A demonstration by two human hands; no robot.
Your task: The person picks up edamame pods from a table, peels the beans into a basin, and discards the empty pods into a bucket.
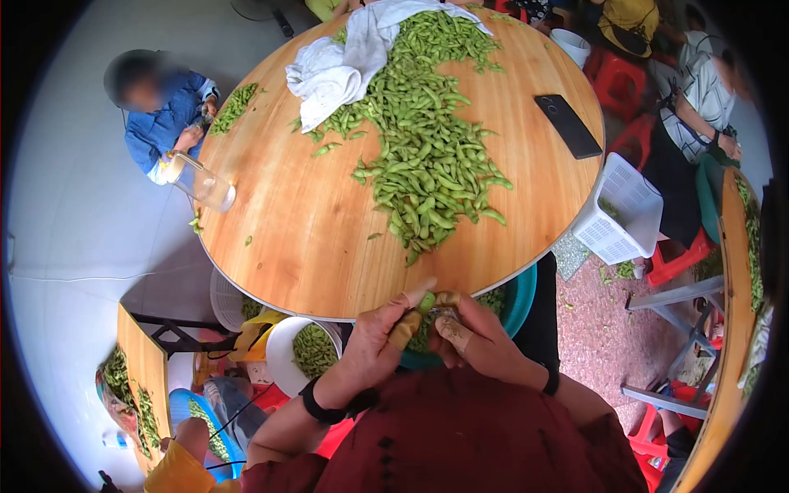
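Nearest the lens, both hands meet just off the near edge of the round wooden table (pixel 312 238). Between their fingertips sits a single green pod (pixel 426 302), pinched from both sides: the left hand (pixel 374 341) closes on it from the left with thumb and forefinger, both wearing tan finger covers, and the right hand (pixel 477 337) closes on it from the right, its thumb also covered. So the pod lies right in the middle of the shared grip, at the top of the two hands, touching both. Each wrist carries a dark band.

Directly under the hands, and partly hidden by them, is a teal basin (pixel 523 297) holding more green pods. Just left of the left hand and lower stands a white bowl (pixel 283 349) filled with green. Beyond the grip, across the table edge, spreads a big heap of pods (pixel 427 156), its near tip close to the fingertips. Farther off past the heap lies a white cloth (pixel 337 62); a black phone (pixel 568 125) lies to the right of the heap. A white plastic basket (pixel 620 209) leans at the table's right rim, well apart from the right hand. Far to the left of the grip, another person in a blue jacket (pixel 160 123) sits at the rim beside a clear jug (pixel 201 182)
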